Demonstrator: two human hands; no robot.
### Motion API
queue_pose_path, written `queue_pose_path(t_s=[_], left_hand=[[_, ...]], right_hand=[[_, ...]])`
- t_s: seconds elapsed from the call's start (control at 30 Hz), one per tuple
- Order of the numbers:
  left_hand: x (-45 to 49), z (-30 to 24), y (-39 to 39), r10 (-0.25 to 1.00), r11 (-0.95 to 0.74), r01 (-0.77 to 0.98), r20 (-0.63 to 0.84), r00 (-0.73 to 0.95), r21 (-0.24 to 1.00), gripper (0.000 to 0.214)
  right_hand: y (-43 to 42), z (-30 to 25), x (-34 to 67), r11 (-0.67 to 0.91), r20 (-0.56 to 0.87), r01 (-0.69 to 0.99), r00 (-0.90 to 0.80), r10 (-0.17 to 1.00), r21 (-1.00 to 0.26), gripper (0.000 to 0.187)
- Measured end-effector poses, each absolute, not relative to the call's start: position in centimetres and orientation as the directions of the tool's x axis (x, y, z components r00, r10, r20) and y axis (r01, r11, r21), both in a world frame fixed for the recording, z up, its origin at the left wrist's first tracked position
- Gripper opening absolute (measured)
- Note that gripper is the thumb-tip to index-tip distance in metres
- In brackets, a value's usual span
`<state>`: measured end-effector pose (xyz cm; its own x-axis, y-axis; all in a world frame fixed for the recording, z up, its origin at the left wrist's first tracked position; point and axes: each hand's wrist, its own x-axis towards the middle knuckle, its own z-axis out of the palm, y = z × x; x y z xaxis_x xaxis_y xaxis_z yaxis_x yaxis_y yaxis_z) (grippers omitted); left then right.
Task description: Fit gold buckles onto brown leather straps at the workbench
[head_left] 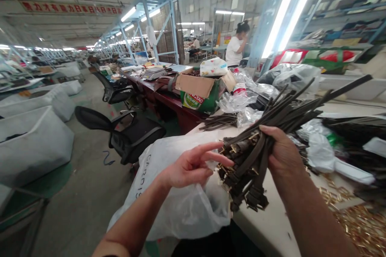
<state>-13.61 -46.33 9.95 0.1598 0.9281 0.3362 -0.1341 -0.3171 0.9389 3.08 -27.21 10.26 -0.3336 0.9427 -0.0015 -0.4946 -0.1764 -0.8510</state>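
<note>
My right hand (279, 150) is wrapped round a thick bundle of dark brown straps (289, 118) with gold buckles at their near ends (241, 176). The straps fan out up and to the right. My left hand (193, 164) is beside the buckle ends with its fingers stretched out, fingertips touching the buckles, holding nothing. Both hands are above the edge of a pale worktable (271, 217). A white plastic bag (177, 192) hangs below my left hand at the table edge.
More dark straps (218, 121) lie further back on the table, beside clear plastic bags (238, 102) and an open cardboard box (200, 90). Small gold fittings (356, 221) are scattered at the right. Black office chairs (129, 132) stand left. A person in white (237, 46) stands behind.
</note>
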Motion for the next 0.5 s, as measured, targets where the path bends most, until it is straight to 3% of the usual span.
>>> queue_pose_path(t_s=[0.23,0.43,0.5], left_hand=[[-12.9,10.0,-46.5,0.885,-0.351,-0.291,0.417,0.207,0.89,0.055],[-13.6,10.2,-43.8,0.833,-0.548,-0.347,0.46,-0.307,0.761,0.045],[-13.5,10.0,-43.0,0.805,-0.572,-0.342,0.432,-0.407,0.745,0.044]], right_hand=[[-28.7,11.4,1.0,-0.352,-0.136,-0.485,-0.424,0.895,-0.801,0.012],[-35.3,9.0,0.2,-0.455,-0.2,-0.327,-0.585,0.786,-0.828,0.023],[-37.4,8.1,0.6,-0.439,-0.174,-0.275,-0.645,0.744,-0.855,0.026]])
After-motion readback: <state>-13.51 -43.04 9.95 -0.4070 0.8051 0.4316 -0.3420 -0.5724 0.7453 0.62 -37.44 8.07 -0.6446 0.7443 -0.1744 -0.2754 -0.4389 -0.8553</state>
